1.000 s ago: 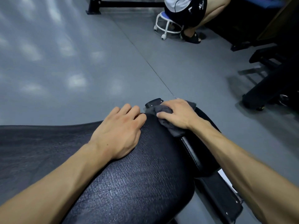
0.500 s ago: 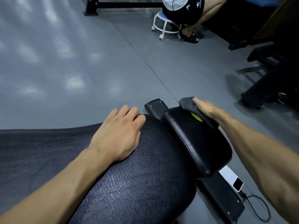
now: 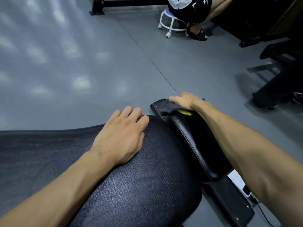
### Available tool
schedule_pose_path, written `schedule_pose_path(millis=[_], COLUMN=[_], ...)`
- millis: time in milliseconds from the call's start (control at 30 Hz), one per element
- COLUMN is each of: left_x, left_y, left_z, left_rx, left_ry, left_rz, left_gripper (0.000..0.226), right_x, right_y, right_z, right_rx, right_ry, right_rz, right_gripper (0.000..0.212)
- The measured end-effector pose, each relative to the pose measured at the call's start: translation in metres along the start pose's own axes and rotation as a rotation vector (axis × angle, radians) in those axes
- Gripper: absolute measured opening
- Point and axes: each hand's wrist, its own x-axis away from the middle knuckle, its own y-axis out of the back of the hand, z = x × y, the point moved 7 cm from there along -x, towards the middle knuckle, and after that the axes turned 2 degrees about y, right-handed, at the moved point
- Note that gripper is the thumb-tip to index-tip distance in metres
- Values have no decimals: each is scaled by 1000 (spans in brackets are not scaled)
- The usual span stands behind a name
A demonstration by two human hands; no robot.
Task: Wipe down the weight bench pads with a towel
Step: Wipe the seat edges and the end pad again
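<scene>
Right hand is out at the far end of the narrow side pad, palm down, fingers spread flat and pressing the dark grey towel onto the pad's far tip. That towel drapes over the tip and spills a little onto the black bracket just to its left. Peeking out beneath the wrist, a small yellow patch shows on the pad.

Left hand rests on the big textured main pad, palm down near the pad's far edge, fingers relaxed and laid over the curve, holding nothing. Both forearms reach in from the near edge, the left across the main pad, the right along the side pad.

Below the side pad runs a black frame rail, and beside it a white device with a dark cable lies on the grey floor.

Far off, a second person sits on a small white wheeled stool, one sandalled foot on the floor. Dark gym equipment stands at the far right.
</scene>
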Motion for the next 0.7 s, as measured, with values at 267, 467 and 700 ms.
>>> schedule_pose_path(millis=[267,467,700], left_x=[0,-2,3], left_y=[-1,-1,1], left_z=[-2,-4,-6], left_rx=[19,3,-11], left_ry=[-3,-17,-10], left_rz=[-26,-45,-34], left_gripper=[12,15,18], right_x=[33,109,162], right_y=[-1,-62,-75], right_z=[-115,-224,-214], right_rx=[-535,-987,-1128], right_ry=[-205,-340,-468], right_rz=[-122,-178,-397], right_gripper=[60,57,56])
